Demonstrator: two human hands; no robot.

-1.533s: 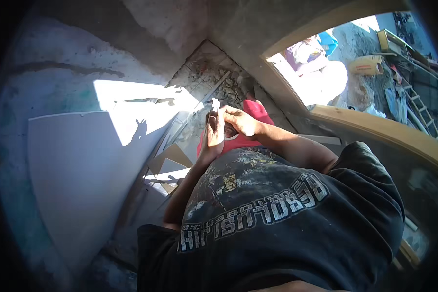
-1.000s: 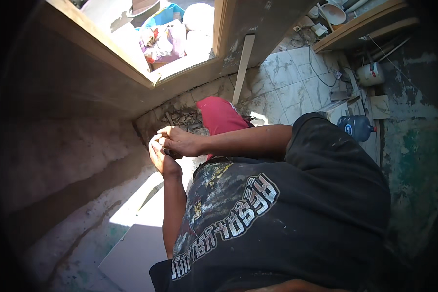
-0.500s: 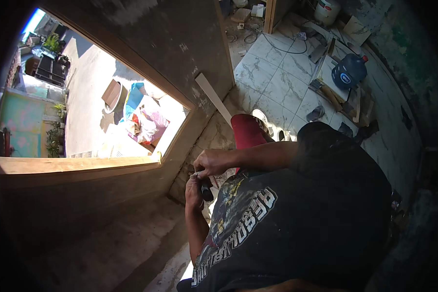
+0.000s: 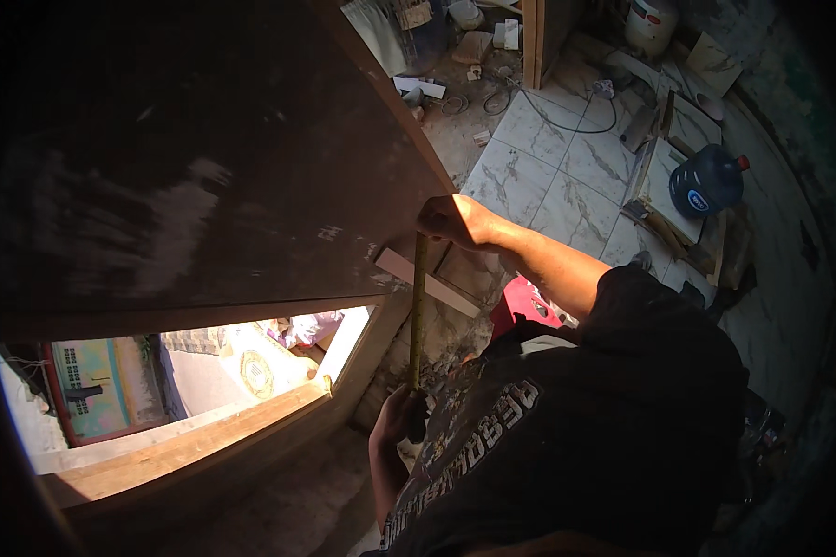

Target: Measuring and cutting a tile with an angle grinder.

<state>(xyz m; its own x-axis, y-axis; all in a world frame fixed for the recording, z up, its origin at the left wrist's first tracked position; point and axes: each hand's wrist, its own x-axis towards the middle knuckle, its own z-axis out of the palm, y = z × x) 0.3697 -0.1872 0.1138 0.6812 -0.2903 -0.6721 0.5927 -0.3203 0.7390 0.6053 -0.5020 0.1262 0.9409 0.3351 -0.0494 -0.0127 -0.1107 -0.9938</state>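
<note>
A yellow tape measure blade (image 4: 419, 311) is stretched nearly straight between my two hands. My right hand (image 4: 455, 223), at the upper end, is closed around the blade's end in sunlight, close to the dark wall. My left hand (image 4: 398, 415), lower down beside my shirt, is closed around the dark tape measure case (image 4: 418, 422), which is mostly in shadow and partly hidden by the fingers. A pale flat strip (image 4: 437, 285) lies just behind the blade, slanting across near the foot of the wall.
A wooden window frame (image 4: 214, 427) opens onto a sunlit yard at left. The dark wall (image 4: 204, 186) rises above it. Marbled tiles (image 4: 529, 176) cover the floor at upper right, with a blue water jug (image 4: 706, 181) beside boards, a white bucket (image 4: 648, 26) and a cable (image 4: 567, 128).
My hands were together at the case and are now apart. The right hand has moved up and away, with the blade drawn out between them. The view has swung, showing more wall.
</note>
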